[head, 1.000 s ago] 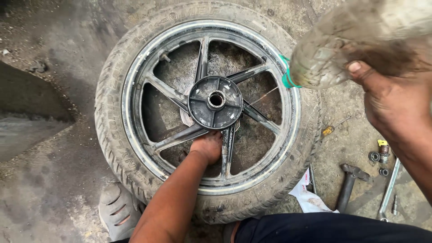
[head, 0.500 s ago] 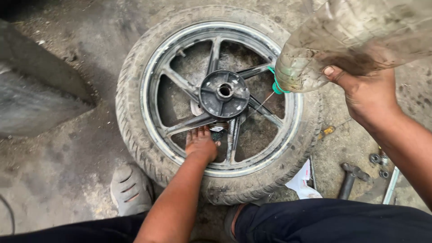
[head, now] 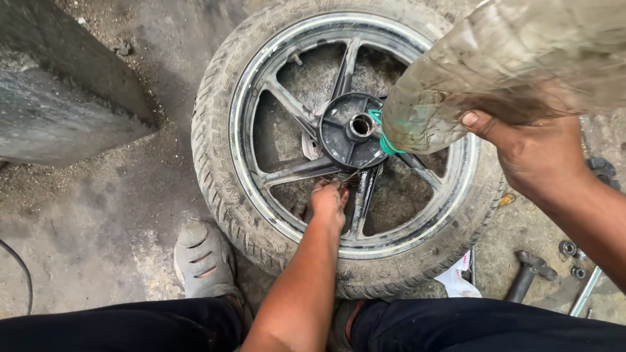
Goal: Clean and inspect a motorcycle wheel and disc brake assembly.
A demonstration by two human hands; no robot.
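Over the flat-lying wheel (head: 345, 150), the right hand (head: 528, 156) is gripping a grimy bottle (head: 495, 78) tilted neck-down toward the hub (head: 355, 127), while the left hand (head: 328, 202) is pinching at a spoke (head: 300, 171).

bottle (head: 515, 72) cut off top-right, left hand (head: 328, 203) fingertips hidden — behind spoke (head: 365, 195)

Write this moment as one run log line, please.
left hand: on wheel spoke | right hand: holds tilted plastic bottle over hub

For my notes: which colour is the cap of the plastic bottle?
Green; the cap shows in the head view, above the wheel's black hub.
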